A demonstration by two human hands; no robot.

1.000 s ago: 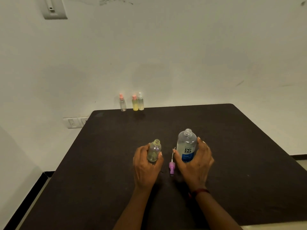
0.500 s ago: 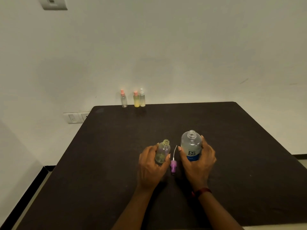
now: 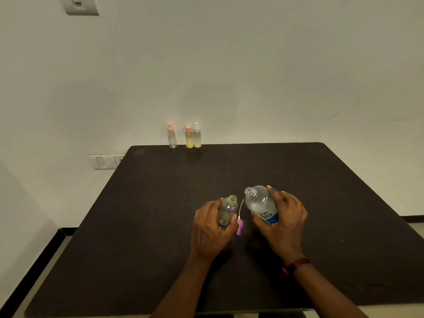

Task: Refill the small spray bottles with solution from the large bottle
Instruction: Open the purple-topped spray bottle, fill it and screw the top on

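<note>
Clear plastic small spray bottle [image 3: 227, 211], uncapped and nearly empty, is upright near the front of the dark table [image 3: 160, 203], with the left hand [image 3: 210, 228] curled round its body. The right hand [image 3: 283, 216] grips the large clear blue-labelled bottle [image 3: 260, 204], open neck tilted toward it, mouths apart. Risk: tilting too fast over so narrow a mouth would spill solution onto the table and the purple spray head [image 3: 239, 229] between the hands.

gripped the small spray bottle [image 3: 227, 211] in the left hand [image 3: 211, 228], fingers curled round it; clasped the large bottle [image 3: 260, 204] in the right hand [image 3: 284, 223]; held both bare forearms stretched forward, side by side.
</note>
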